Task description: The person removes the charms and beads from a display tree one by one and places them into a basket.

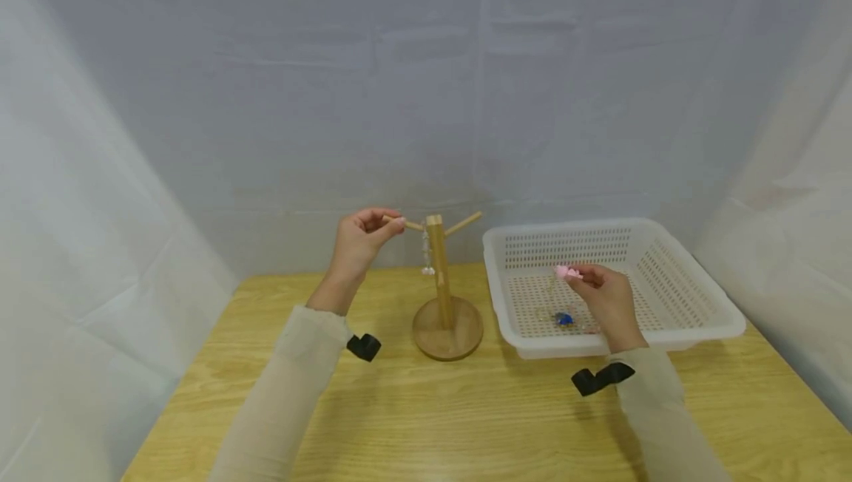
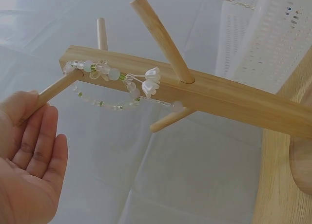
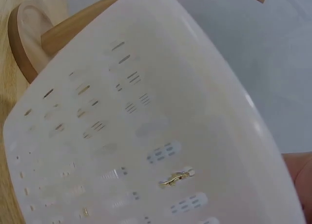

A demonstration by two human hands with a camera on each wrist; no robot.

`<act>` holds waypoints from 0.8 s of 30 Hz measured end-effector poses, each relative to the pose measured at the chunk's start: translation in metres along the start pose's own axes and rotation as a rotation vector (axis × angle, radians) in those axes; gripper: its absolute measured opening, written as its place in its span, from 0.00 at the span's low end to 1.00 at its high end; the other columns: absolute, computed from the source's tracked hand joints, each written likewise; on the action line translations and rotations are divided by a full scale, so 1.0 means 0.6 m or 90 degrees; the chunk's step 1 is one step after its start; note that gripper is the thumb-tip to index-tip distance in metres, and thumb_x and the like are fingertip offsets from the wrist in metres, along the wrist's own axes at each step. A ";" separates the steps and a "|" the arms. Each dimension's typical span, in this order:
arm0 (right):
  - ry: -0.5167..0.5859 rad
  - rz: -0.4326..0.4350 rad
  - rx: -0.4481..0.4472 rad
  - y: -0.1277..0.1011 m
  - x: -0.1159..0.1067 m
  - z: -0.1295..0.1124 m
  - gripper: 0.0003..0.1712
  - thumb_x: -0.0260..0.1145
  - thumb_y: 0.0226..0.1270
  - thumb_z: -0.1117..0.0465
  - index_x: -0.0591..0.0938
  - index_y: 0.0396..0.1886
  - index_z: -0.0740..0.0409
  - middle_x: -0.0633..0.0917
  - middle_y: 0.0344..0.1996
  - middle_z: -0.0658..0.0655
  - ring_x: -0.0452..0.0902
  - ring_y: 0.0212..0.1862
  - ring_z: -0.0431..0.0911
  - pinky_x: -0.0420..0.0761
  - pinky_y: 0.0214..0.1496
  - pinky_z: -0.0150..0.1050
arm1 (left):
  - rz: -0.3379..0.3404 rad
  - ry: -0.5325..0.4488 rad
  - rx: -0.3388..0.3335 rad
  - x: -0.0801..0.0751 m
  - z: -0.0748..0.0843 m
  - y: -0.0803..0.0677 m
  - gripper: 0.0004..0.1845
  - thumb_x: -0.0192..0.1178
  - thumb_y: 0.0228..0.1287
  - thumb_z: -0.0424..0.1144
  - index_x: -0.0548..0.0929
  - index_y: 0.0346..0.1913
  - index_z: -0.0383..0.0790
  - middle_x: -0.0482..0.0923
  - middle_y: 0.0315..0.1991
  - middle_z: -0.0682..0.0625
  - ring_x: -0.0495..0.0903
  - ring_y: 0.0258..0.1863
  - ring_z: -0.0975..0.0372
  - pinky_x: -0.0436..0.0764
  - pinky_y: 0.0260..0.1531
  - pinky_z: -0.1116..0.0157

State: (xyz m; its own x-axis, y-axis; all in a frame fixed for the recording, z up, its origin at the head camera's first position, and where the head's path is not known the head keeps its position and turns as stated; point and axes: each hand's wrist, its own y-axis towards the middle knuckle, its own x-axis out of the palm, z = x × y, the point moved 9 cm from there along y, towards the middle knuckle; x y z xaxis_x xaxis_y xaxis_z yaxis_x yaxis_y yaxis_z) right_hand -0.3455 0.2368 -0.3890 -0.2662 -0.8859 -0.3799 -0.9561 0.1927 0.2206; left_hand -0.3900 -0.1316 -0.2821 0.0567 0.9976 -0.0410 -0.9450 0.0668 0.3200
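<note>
Nearest, the right hand (image 1: 607, 297) hovered over the white basket (image 1: 692, 319), fingers pinched on a pink charm (image 1: 567, 272) whose chain hung toward a blue bead (image 1: 563, 318) on the basket floor. Farther back, the left hand (image 1: 359, 239) touched a peg of the wooden stand (image 1: 439, 275) with loosely curled fingers, beside the beaded bracelet (image 2: 105, 75) hanging there.

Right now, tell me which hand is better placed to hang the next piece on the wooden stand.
Probably the right hand: it pinches a pink piece above the white basket. The left hand is at a peg of the wooden stand, carrying nothing.
</note>
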 end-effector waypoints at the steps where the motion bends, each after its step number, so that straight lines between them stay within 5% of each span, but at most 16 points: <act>1: 0.000 0.001 -0.001 0.000 0.000 0.000 0.18 0.65 0.65 0.57 0.81 0.49 0.66 0.84 0.39 0.62 0.76 0.34 0.34 0.78 0.37 0.29 | 0.000 0.001 0.000 0.000 0.000 0.000 0.15 0.66 0.59 0.36 0.81 0.43 0.26 0.83 0.27 0.56 0.82 0.33 0.62 0.79 0.47 0.66; 9: 0.017 0.005 -0.023 0.000 -0.002 -0.002 0.16 0.63 0.66 0.60 0.81 0.48 0.68 0.83 0.42 0.66 0.75 0.34 0.30 0.77 0.36 0.24 | -0.001 -0.004 0.000 0.001 -0.002 -0.001 0.07 0.66 0.58 0.36 0.84 0.37 0.37 0.83 0.27 0.56 0.82 0.32 0.64 0.79 0.47 0.65; 19: 0.004 0.020 -0.028 -0.008 0.001 -0.011 0.15 0.64 0.66 0.57 0.83 0.47 0.62 0.84 0.42 0.62 0.77 0.35 0.34 0.76 0.36 0.27 | 0.001 -0.002 0.000 0.003 0.000 -0.003 0.07 0.67 0.58 0.38 0.84 0.37 0.39 0.83 0.27 0.56 0.82 0.35 0.56 0.79 0.47 0.66; 24: 0.021 0.010 -0.039 -0.013 0.014 -0.023 0.16 0.64 0.66 0.56 0.83 0.47 0.62 0.84 0.42 0.61 0.77 0.35 0.33 0.76 0.35 0.27 | 0.014 0.005 0.001 0.003 0.001 -0.005 0.12 0.67 0.57 0.38 0.83 0.40 0.32 0.82 0.26 0.56 0.82 0.34 0.58 0.79 0.46 0.66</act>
State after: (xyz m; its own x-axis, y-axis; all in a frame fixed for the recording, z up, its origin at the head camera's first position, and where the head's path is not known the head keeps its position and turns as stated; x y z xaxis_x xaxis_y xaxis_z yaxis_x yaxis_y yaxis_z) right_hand -0.3383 0.2224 -0.3817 -0.2758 -0.8969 -0.3458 -0.9423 0.1812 0.2815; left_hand -0.3870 -0.1297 -0.2822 0.0331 0.9986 -0.0420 -0.9456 0.0449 0.3222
